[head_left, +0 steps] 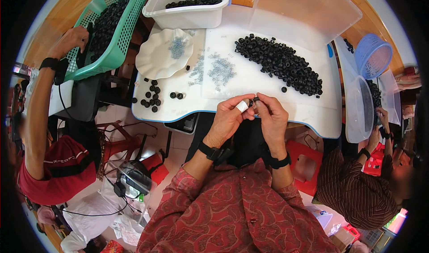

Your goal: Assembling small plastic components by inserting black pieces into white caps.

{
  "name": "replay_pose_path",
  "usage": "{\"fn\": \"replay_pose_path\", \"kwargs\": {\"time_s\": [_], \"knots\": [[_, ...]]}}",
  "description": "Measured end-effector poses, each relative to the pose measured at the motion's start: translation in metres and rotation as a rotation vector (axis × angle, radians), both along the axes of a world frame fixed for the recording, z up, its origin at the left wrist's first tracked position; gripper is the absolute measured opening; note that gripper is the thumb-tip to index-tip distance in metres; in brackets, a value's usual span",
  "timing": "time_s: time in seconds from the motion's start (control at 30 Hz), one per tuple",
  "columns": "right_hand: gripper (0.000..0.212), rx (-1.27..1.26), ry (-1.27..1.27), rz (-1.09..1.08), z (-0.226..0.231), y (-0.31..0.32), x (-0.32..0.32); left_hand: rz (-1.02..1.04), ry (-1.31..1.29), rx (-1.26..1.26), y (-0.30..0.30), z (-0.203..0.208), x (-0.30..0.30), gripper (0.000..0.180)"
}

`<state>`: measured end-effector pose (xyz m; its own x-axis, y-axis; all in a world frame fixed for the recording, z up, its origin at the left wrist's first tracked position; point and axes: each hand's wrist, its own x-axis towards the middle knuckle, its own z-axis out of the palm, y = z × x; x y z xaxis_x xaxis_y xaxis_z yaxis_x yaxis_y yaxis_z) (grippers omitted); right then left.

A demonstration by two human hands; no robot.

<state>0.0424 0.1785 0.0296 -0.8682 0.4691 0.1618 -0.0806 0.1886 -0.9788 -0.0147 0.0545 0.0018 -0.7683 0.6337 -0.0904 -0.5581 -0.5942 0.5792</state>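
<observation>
At the table's near edge, my left hand (226, 122) and my right hand (273, 122) meet with fingertips pinched together. Between them is a small black cylindrical piece (255, 99), mostly covered by the fingers; whether it is one piece or two I cannot tell. White tape (242, 106) wraps a digit of my left hand. Beyond my hands lies a patch of small silvery springs (220, 71). Farther right spreads a big heap of black ring-like pieces (280, 64). To the left, several round black pieces (154, 97) sit loose near the edge.
A cream scalloped dish (149, 60) holds more springs. Behind it stands a white tub (187, 18) of black pieces. On the left, a co-worker's hand (73, 42) is at a green basket (96, 70). Another person sits at right, near a blue basket (374, 56). A red stool (304, 166) stands below.
</observation>
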Motion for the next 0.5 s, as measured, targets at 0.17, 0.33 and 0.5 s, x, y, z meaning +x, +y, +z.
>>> {"fn": "replay_pose_path", "kwargs": {"time_s": [0.17, 0.33, 0.5], "knots": [[0.016, -0.186, -0.044, 0.015, 0.002, 0.000, -0.001, -0.004, -0.004, 0.012, -0.001, 0.000, -0.001, 0.028], [0.013, -0.328, -0.018, 0.047, 0.006, -0.001, -0.001, -0.005, -0.017, 0.013, -0.002, 0.000, -0.001, 0.027], [0.011, -0.248, -0.036, 0.018, 0.010, -0.004, 0.001, -0.004, -0.017, 0.034, -0.002, 0.001, -0.002, 0.027]]}}
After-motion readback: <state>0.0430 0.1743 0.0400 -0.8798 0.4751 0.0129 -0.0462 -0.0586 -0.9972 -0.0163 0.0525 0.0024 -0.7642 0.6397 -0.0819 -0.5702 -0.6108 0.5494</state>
